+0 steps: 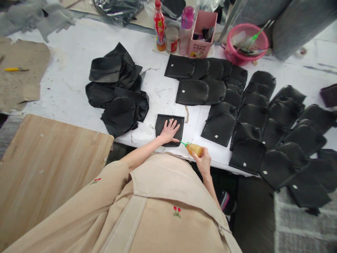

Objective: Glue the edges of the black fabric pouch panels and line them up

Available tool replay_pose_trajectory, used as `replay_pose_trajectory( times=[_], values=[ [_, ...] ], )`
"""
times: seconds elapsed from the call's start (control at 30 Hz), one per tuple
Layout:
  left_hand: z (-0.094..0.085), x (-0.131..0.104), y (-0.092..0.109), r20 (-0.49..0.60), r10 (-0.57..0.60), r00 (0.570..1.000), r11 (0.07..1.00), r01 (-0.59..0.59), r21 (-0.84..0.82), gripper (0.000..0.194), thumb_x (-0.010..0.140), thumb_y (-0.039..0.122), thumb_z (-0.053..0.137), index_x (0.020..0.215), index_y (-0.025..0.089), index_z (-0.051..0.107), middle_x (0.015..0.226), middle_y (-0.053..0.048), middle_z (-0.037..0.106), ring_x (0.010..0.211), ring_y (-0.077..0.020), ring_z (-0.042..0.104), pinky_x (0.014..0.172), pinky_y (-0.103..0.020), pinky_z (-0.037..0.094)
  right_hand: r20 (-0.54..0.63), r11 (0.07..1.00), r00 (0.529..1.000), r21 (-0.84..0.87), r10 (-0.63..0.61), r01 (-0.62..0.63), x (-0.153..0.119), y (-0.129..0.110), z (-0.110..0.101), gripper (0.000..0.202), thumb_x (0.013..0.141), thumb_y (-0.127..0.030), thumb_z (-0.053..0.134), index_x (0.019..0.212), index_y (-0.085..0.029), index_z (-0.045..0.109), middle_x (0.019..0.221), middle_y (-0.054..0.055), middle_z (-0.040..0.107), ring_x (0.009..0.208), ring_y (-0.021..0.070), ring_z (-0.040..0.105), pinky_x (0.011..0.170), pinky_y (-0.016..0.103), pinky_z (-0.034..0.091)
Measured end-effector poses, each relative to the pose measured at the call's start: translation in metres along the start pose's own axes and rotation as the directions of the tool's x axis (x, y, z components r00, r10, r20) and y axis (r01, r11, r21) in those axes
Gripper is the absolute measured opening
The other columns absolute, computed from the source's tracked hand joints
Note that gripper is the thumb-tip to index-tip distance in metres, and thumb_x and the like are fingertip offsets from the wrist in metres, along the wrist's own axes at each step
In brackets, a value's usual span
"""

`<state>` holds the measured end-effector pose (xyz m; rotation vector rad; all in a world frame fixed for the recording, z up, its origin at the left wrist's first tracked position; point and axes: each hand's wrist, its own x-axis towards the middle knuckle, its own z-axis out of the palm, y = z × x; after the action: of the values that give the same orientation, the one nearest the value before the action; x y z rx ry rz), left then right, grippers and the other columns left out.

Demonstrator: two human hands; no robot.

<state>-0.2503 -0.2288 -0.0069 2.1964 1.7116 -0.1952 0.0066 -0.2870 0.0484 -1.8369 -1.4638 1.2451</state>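
A black piece with a straight top edge lies flat near the front edge of the white table. My left hand rests on it with fingers spread, holding nothing. In my right hand is a small squeeze bottle of amber liquid, tilted so that its green nozzle points left. The nozzle's tip is at the lower right edge of the black piece, beside my left thumb. Whether liquid is coming out is too small to tell.
Loose black pieces are heaped at the left. Rows of overlapping black pieces cover the right. Behind stand a red-capped bottle, a pink box and a pink basket. A wooden board lies at the lower left.
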Motion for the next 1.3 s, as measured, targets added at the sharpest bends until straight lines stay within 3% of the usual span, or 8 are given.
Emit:
replay_pose_trajectory(
  times=[0.2, 0.33, 0.77, 1.0, 1.3],
  values=[
    [-0.008, -0.001, -0.012, 0.07, 0.06, 0.996, 0.997, -0.056, -0.056, 0.118, 0.067, 0.074, 0.073, 0.157, 0.012, 0.031, 0.165, -0.024, 0.019, 0.153, -0.0434, 0.01, 0.121, -0.062, 0.006, 0.004, 1.0, 1.0, -0.002, 0.011, -0.011, -0.004, 0.003, 0.0, 0.048, 0.072, -0.052, 0.073, 0.105, -0.021, 0.057, 0.088, 0.003, 0.067, 0.076, 0.0231, 0.064, 0.071, 0.037, 0.055],
    [-0.014, -0.003, -0.017, 0.107, 0.117, 0.987, 0.993, -0.114, -0.032, 0.123, 0.061, 0.067, 0.082, 0.158, 0.012, 0.029, 0.165, -0.024, 0.016, 0.153, -0.0434, 0.009, 0.121, -0.061, 0.007, 0.004, 1.0, 1.0, -0.006, -0.004, 0.005, -0.005, 0.002, 0.0, 0.046, 0.073, -0.052, 0.073, 0.104, -0.021, 0.057, 0.086, 0.003, 0.067, 0.074, 0.0227, 0.064, 0.071, 0.037, 0.055],
    [-0.009, -0.002, -0.014, 0.098, 0.09, 0.991, 0.996, -0.091, 0.004, 0.125, 0.059, 0.063, 0.085, 0.158, 0.012, 0.029, 0.165, -0.025, 0.016, 0.153, -0.0446, 0.01, 0.121, -0.062, 0.006, 0.06, 0.999, 0.998, 0.027, 0.024, -0.025, -0.018, 0.015, -0.003, 0.05, 0.071, -0.054, 0.075, 0.104, -0.022, 0.058, 0.089, 0.004, 0.07, 0.077, 0.0252, 0.066, 0.072, 0.041, 0.058],
    [-0.006, -0.002, -0.015, 0.082, 0.099, 0.992, 0.995, -0.1, 0.008, 0.124, 0.059, 0.065, 0.085, 0.157, 0.012, 0.031, 0.165, -0.026, 0.017, 0.153, -0.0441, 0.01, 0.121, -0.062, 0.007, 0.067, 0.977, 0.994, 0.191, 0.081, -0.092, -0.014, 0.016, 0.006, 0.055, 0.069, -0.055, 0.076, 0.108, -0.022, 0.055, 0.092, 0.004, 0.069, 0.072, 0.0226, 0.065, 0.063, 0.037, 0.057],
    [-0.011, -0.002, -0.014, 0.1, 0.083, 0.992, 0.997, -0.083, -0.003, 0.124, 0.059, 0.064, 0.085, 0.157, 0.012, 0.031, 0.165, -0.025, 0.017, 0.153, -0.0432, 0.01, 0.121, -0.061, 0.006, 0.094, 0.982, 0.992, 0.16, 0.085, -0.099, -0.01, 0.021, 0.0, 0.054, 0.068, -0.056, 0.076, 0.104, -0.022, 0.056, 0.088, 0.003, 0.069, 0.073, 0.0228, 0.064, 0.062, 0.036, 0.056]
  ],
)
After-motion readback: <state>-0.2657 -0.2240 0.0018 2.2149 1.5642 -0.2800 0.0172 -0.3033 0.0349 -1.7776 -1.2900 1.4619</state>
